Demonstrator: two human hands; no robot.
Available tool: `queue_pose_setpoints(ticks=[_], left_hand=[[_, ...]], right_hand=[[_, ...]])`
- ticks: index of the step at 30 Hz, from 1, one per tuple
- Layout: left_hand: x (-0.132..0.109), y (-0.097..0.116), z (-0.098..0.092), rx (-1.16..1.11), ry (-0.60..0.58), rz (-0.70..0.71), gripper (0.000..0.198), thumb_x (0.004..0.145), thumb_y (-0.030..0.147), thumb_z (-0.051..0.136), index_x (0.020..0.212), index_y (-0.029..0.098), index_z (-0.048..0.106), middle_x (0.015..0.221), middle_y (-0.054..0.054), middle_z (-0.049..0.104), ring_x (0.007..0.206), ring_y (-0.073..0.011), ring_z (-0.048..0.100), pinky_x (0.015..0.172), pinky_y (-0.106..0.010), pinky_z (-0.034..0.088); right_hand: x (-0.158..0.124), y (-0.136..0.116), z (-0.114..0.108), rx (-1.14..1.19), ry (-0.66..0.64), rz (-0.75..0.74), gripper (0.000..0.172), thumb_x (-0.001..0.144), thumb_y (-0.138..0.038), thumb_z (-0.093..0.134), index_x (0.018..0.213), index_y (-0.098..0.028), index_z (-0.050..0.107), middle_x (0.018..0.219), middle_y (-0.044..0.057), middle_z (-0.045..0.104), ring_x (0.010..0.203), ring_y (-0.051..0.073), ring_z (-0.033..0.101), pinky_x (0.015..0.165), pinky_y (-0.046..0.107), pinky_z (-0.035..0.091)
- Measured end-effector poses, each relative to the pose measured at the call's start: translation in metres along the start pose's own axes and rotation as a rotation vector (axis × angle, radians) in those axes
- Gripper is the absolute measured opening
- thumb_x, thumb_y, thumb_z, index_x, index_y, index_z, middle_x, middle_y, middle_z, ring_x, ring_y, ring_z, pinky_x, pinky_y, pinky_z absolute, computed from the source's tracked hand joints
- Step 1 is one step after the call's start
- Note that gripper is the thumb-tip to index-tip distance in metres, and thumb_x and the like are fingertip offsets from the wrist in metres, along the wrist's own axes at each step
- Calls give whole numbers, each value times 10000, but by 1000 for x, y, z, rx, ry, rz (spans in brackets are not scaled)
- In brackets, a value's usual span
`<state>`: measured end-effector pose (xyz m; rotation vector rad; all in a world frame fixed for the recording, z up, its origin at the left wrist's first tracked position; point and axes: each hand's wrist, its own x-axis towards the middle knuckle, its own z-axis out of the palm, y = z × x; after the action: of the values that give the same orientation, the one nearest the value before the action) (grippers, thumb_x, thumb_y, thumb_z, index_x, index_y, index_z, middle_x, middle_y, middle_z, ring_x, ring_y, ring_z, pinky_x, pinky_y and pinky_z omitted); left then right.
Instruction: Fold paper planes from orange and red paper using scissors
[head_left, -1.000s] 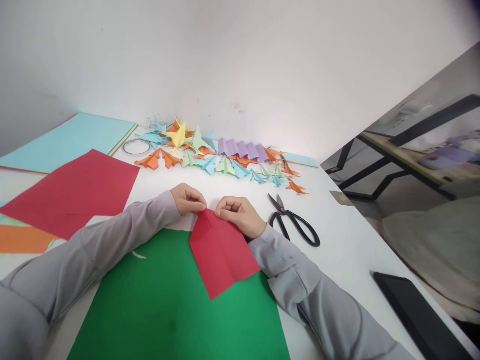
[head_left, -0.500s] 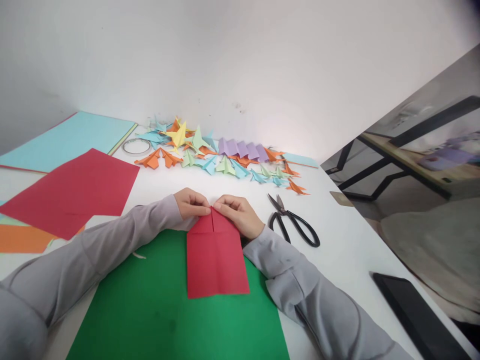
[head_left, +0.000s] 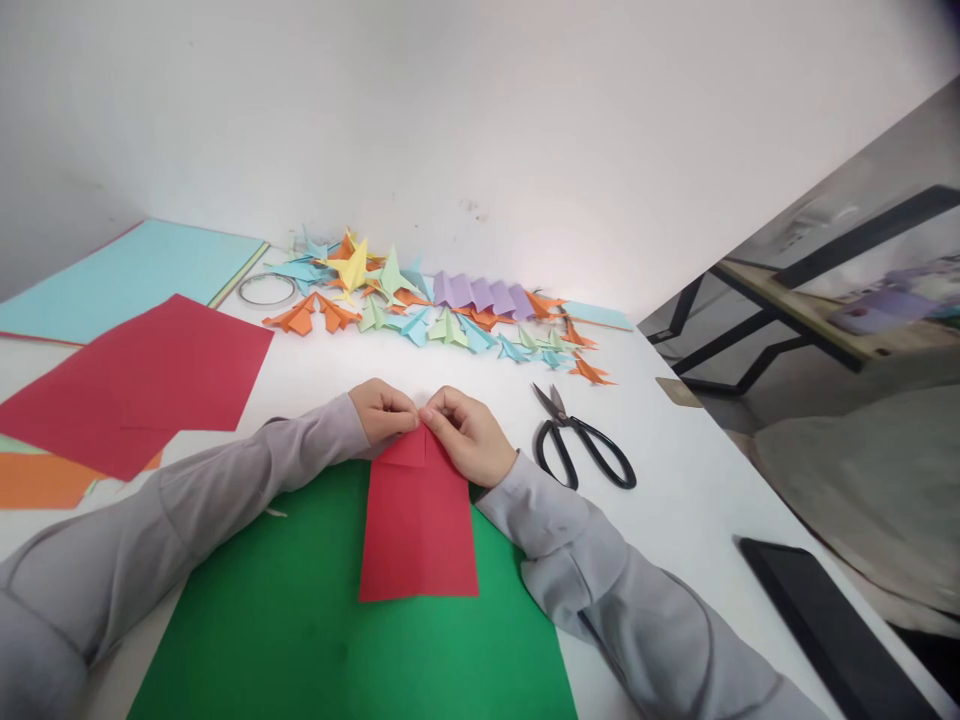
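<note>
A red sheet of paper (head_left: 420, 535) with creases and a short slit at its top hangs between my hands, over a large green sheet (head_left: 300, 620). My left hand (head_left: 385, 410) pinches its top edge between thumb and fingers. Close beside it, my right hand (head_left: 469, 430) pinches the same edge, just right of the slit; the two thumbs nearly touch. A folded flap shows below my left fingers, while the right part of the top is partly hidden by my right hand. Black-handled scissors (head_left: 581, 430) lie partly open to the right of my right wrist.
Folded paper shapes (head_left: 352, 265) in several colours lie along the wall, with a purple pleated strip (head_left: 484, 294). At left are a tape roll (head_left: 267, 289), a red sheet (head_left: 150, 385), blue paper (head_left: 142, 275) and orange paper (head_left: 52, 480). A black tablet-like device (head_left: 825, 620) rests at right.
The lower end of the red paper has swung slightly left, and its right side looks narrower. Both hands keep their pinch at the top. The whole view has shifted a little.
</note>
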<state>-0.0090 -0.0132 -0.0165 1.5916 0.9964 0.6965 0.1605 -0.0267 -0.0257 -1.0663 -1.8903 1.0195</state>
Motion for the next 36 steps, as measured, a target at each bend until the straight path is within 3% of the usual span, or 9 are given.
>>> queue_pose_setpoints(ticks=[11, 19, 23, 26, 29, 36], left_hand=[[-1, 5, -8, -128, 48, -8, 157, 580, 260, 586, 501, 132, 630, 466, 20, 548, 497, -97, 450, 511, -221, 343], [3, 5, -24, -250, -20, -56, 142, 555, 230, 589, 459, 134, 631, 457, -5, 566, 457, -97, 459, 469, -229, 321], [6, 4, -21, -268, 15, -12, 212, 590, 303, 585, 472, 134, 636, 458, -23, 584, 455, -112, 492, 474, -237, 363], [5, 3, -8, -152, 92, -20, 252, 634, 370, 626, 569, 129, 665, 451, 12, 550, 457, -93, 463, 471, -219, 349], [2, 1, 4, -42, 51, -14, 246, 613, 372, 660, 621, 128, 685, 483, 21, 566, 470, -88, 458, 463, -212, 329], [0, -1, 6, -84, 32, -62, 251, 614, 378, 653, 613, 127, 669, 510, 15, 588, 474, -94, 484, 464, -212, 354]], right_hand=[[7, 6, -5, 321, 190, 178, 417, 671, -589, 636, 632, -205, 477, 536, -55, 423, 490, 90, 347, 470, 232, 277], [9, 8, -13, 634, 326, 301, 410, 559, -502, 753, 600, -193, 487, 505, -67, 469, 446, 70, 376, 452, 209, 282], [8, 5, -10, 604, 267, 270, 388, 601, -498, 727, 608, -195, 485, 504, -68, 469, 441, 69, 363, 453, 213, 271], [6, 1, -3, 398, 171, 199, 391, 643, -534, 682, 602, -194, 492, 500, -63, 447, 462, 79, 352, 467, 226, 267], [5, -2, 1, 241, 150, 149, 411, 664, -567, 650, 592, -195, 491, 511, -55, 436, 495, 90, 354, 489, 238, 277], [5, 0, 1, 393, 159, 230, 476, 689, -654, 580, 597, -192, 508, 505, -49, 442, 471, 87, 357, 457, 233, 273]])
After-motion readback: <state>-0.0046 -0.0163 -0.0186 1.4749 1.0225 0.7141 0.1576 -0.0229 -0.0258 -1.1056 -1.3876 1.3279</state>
